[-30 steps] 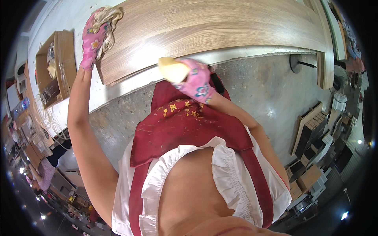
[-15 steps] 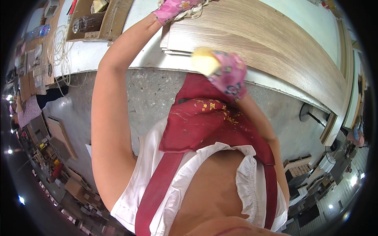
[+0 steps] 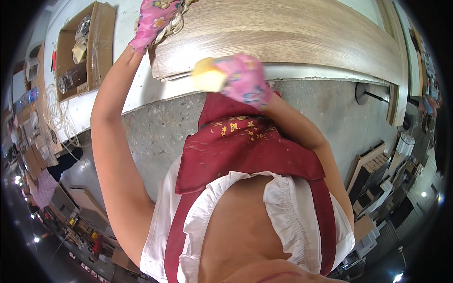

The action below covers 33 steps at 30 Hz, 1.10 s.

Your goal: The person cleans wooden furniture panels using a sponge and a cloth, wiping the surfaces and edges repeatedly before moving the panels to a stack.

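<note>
Board wiping in progress at the near edge of the tabletop.

Right hand (image 3: pixel 245 80), in a pink glove, is clamped on a yellow sponge (image 3: pixel 207 75) and has shifted left along the near edge of the wooden board (image 3: pixel 283 33) since the earlier frames, so the wiping pass appears to be advancing. Left hand (image 3: pixel 153 19) remains pressed on a pale rag (image 3: pixel 177 21) at the board's far-left corner, fingers closed over it. A cardboard box (image 3: pixel 101 42) sits left on the white tabletop (image 3: pixel 137 89).

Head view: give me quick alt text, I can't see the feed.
A person in pink floral gloves works at a wood-grain panel on a white bench: the right hand holds a yellow sponge at the panel's near edge, and the left hand presses a light cloth on its far corner. An open cardboard box sits to the left.
</note>
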{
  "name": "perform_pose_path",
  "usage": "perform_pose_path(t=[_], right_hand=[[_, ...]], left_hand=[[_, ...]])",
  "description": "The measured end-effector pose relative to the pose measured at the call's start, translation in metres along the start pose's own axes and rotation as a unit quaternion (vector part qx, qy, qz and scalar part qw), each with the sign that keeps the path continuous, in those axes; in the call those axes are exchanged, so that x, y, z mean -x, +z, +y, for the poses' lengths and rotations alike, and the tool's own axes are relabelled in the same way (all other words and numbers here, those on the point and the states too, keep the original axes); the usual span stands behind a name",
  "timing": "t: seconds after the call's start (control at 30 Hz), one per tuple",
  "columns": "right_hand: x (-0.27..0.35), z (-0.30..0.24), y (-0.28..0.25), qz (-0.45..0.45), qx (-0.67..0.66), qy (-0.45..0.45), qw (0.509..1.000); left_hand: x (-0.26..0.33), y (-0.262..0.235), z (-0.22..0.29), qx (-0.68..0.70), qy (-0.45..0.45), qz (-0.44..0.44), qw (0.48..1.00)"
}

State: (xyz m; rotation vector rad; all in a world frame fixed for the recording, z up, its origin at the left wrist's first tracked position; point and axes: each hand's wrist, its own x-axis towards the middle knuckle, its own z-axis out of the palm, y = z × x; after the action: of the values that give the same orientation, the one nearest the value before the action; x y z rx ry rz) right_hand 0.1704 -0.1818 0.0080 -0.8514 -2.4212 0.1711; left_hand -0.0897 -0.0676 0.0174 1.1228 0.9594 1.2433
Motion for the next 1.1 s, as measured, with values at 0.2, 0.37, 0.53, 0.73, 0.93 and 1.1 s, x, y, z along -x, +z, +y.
perform_pose_path(t=[0.2, 0.37, 0.53, 0.73, 0.93, 1.1], right_hand=[[0.123, 0.102, -0.074, 0.133, 0.108, 0.309, 0.936], [0.110, 0.075, -0.088, 0.070, 0.075, 0.389, 0.915], [0.039, 0.003, -0.045, 0.072, 0.016, 0.165, 0.984], [0.096, 0.062, -0.093, 0.065, 0.131, 0.277, 0.950], [0.166, 0.178, -0.189, 0.113, 0.180, 0.505, 0.837], [0.241, 0.311, -0.262, 0.226, 0.264, 0.548, 0.761]], left_hand=[[0.007, -0.025, 0.004, 0.000, 0.054, -0.119, 0.991], [0.004, -0.011, -0.023, -0.261, 0.086, -0.010, 0.962], [0.049, 0.064, 0.011, -0.312, 0.058, -0.157, 0.935], [0.067, 0.093, 0.018, -0.455, 0.127, -0.206, 0.857], [0.054, 0.178, 0.006, -0.553, 0.223, -0.341, 0.727], [-0.002, 0.299, -0.021, -0.509, 0.242, -0.422, 0.710]])
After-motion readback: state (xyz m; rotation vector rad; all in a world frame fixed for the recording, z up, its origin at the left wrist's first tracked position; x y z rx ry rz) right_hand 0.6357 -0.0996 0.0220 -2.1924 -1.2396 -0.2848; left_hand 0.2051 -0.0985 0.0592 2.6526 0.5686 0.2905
